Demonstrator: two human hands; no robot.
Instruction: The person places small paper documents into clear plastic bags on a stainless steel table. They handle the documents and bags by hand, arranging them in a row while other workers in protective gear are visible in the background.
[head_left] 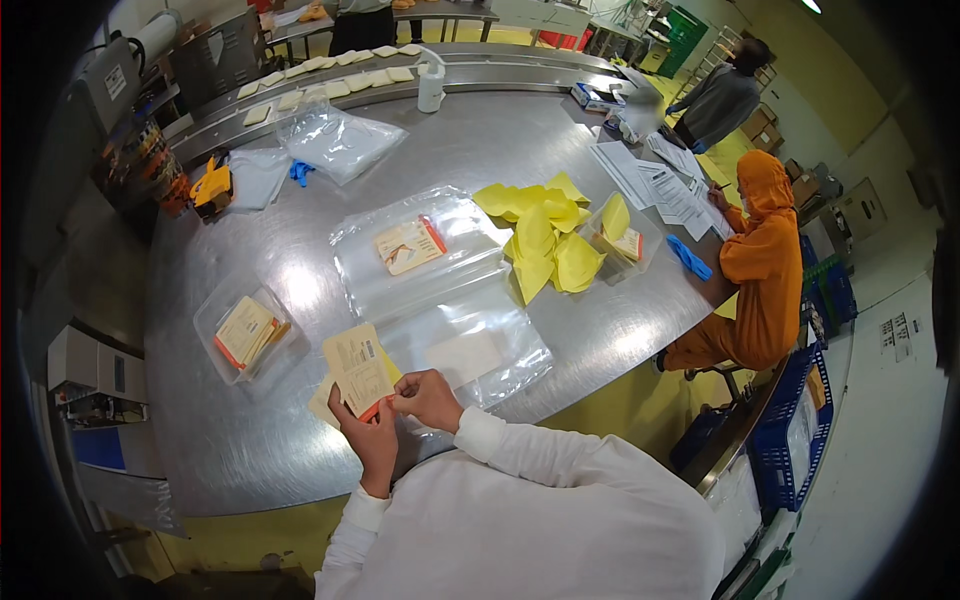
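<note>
Close to the table's near edge, my left hand grips a beige printed card with an orange strip by its lower edge. My right hand pinches the same card at its lower right corner. Yellow paper shows behind the card, and another pale piece sticks out to its left. Beyond my hands lies a clear plastic bag, with a similar orange-edged card on it. A second clear bag lies nearer, beside my right hand. Left of my hands, a clear tub holds a stack of these cards.
Crumpled yellow paper sheets lie right of the bags, beside another clear tub. Farther back are folded clear bags, a white bottle and a conveyor carrying pale flat pieces. A person in orange writes at the right.
</note>
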